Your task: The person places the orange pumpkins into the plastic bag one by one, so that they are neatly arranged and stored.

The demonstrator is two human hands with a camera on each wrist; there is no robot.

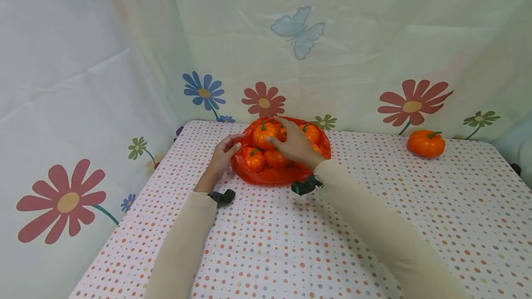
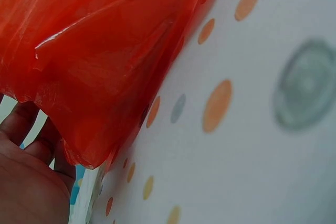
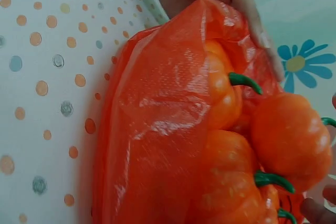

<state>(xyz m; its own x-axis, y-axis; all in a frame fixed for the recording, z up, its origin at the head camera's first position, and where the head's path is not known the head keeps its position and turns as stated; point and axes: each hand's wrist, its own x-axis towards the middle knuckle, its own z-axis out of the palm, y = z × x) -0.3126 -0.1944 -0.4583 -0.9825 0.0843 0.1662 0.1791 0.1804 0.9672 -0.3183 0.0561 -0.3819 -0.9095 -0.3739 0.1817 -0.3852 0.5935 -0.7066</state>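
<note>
A red plastic bag (image 1: 266, 178) on the table holds several small orange pumpkins with green stems. My left hand (image 1: 221, 157) rests against the bag's left rim, its fingers outside the plastic, as the right wrist view also shows. In the left wrist view the bag (image 2: 105, 66) hides the ends of its fingers. Over the bag's opening is my right hand (image 1: 298, 144), thumb and fingers spread beside the topmost pumpkin (image 1: 265, 136). In the right wrist view, fingertips (image 3: 316, 212) appear close to that pumpkin (image 3: 290, 137), at the lower right.
One more pumpkin (image 1: 426, 143) lies apart at the back right of the table. A dotted cloth (image 1: 266, 243) covers the table. Behind and to the left hangs a curtain (image 1: 353, 50) printed with flowers and a butterfly.
</note>
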